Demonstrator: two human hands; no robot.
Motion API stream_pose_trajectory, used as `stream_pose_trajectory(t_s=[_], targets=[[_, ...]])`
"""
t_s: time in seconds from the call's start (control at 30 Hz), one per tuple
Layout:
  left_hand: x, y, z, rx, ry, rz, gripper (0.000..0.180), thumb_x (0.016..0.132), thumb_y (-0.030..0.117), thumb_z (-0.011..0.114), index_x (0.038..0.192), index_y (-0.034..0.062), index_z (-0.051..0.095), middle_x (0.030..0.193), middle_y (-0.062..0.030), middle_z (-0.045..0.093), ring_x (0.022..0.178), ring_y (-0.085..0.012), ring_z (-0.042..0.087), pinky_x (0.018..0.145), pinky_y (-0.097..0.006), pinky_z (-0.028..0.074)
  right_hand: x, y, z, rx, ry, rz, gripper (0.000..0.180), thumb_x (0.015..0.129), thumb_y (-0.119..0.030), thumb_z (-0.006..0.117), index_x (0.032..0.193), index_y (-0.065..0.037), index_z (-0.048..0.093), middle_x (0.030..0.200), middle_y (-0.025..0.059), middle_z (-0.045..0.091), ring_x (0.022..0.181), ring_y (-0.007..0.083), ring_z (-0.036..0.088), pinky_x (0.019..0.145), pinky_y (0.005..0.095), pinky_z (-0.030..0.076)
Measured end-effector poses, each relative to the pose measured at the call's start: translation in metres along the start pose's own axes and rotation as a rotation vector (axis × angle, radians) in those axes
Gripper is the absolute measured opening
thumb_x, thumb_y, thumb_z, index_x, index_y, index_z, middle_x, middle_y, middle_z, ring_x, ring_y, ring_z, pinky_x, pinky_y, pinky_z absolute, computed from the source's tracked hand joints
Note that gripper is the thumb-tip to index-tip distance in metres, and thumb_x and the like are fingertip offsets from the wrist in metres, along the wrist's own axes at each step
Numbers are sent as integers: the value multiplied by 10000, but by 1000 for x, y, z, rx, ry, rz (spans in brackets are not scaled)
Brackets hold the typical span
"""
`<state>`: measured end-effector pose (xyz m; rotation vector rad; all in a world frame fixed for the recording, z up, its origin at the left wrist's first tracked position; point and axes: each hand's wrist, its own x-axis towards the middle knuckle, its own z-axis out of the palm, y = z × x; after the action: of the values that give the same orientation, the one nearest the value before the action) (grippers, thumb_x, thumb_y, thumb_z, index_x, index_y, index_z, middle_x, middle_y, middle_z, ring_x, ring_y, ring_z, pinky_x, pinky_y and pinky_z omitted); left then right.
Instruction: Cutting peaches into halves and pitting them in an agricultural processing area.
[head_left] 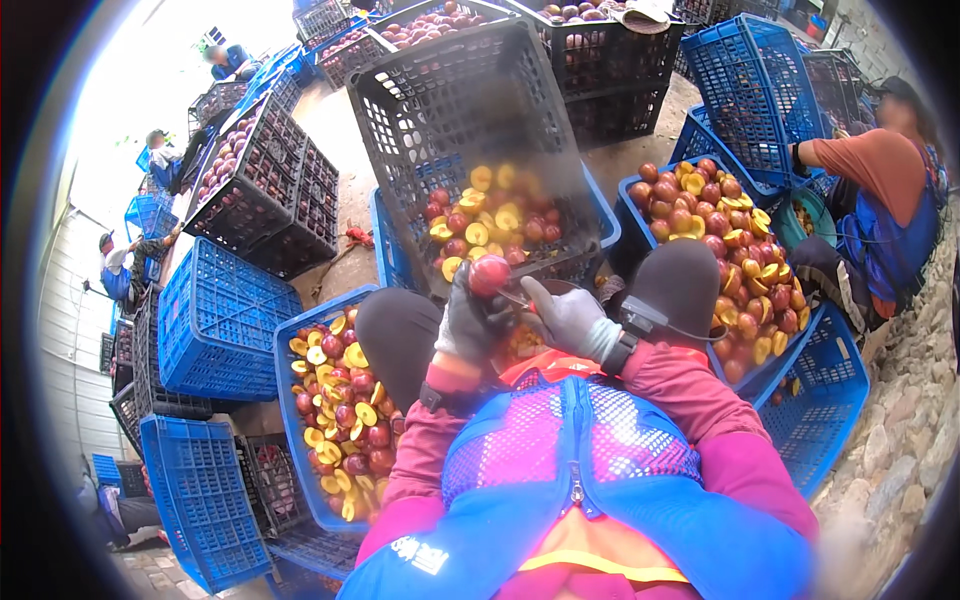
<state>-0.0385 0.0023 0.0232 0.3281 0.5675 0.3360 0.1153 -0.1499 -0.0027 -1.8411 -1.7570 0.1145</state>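
In my gloved left hand, a whole red plum is gripped with the fingers wrapped round it. Close beside it, my gloved right hand is closed on a thin blade-like tool, mostly hidden by the fingers. Both hands are over my lap, between my knees. Just beyond them a tilted black crate holds whole and halved plums with yellow flesh.
Blue crates of cut plums stand left and right of my knees. Stacked black crates of plums and upturned blue crates surround me. A co-worker sits at the right beside a stone wall; other people sit far left.
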Motion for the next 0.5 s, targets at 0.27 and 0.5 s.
stream_pose_trajectory(t_s=[0.27,0.5], targets=[[-20,3,9,541,17,490,496,1087,511,619,1341,88,674,1014,-30,714,762,-170,669,641,-345,563,21,-37,-61,916,437,537,270,999,-209,807,1193,-28,759,912,16,747,717,99,678,654,273,541],[-4,-28,2,868,-35,521,577,1129,551,545,1338,22,646,1101,-45,695,986,-155,668,862,-332,570,28,-39,-31,1216,147,720,381,992,-312,838,1204,-2,773,1116,34,787,973,93,705,869,270,570]])
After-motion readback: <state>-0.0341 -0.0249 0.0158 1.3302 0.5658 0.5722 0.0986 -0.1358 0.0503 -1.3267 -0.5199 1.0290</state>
